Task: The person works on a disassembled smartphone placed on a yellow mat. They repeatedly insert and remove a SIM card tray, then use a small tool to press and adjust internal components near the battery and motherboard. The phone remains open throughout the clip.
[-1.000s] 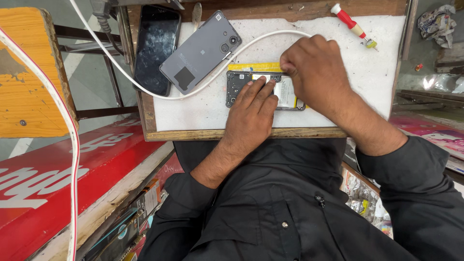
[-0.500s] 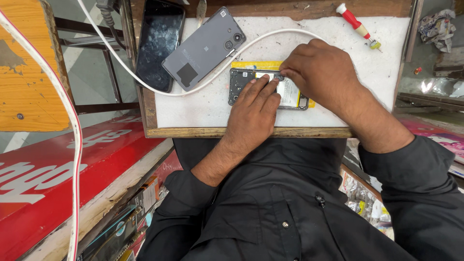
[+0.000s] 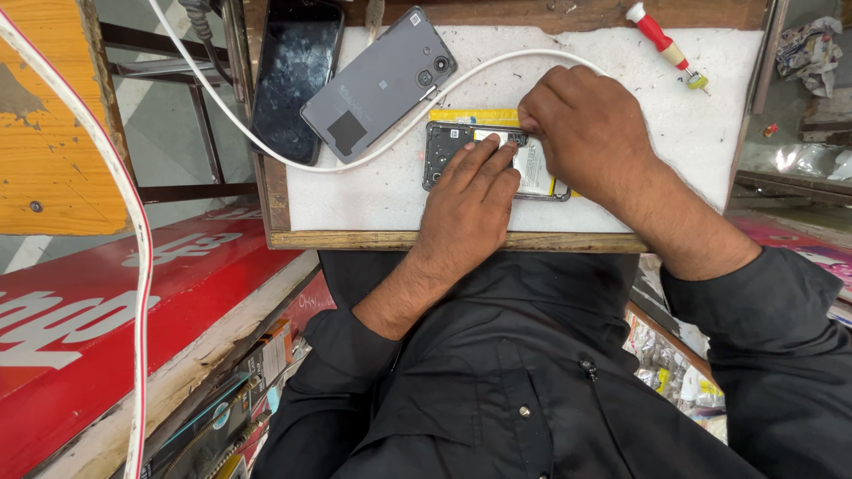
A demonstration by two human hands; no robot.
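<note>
Fingers [image 3: 486, 158] of left hand [image 3: 466, 208] lie flat & extended, pressing down on opened phone [image 3: 444, 151], gripping nothing. Right hand [image 3: 590, 124] curled over phone's far-right part; fingertips hidden, can't tell if pinching anything. Phone lies back-off, flat on white mat [image 3: 373, 200] of table [image 3: 444, 240], near front edge. Judgement: light, thin, stiff frame; exposed innards & battery w/ yellow tab [image 3: 470, 116] look fragile — hold by frame edges, not the board. Farther: white cable [image 3: 266, 146], grey phone [image 3: 377, 84], black phone [image 3: 293, 75], red screwdriver [image 3: 661, 40].
</note>
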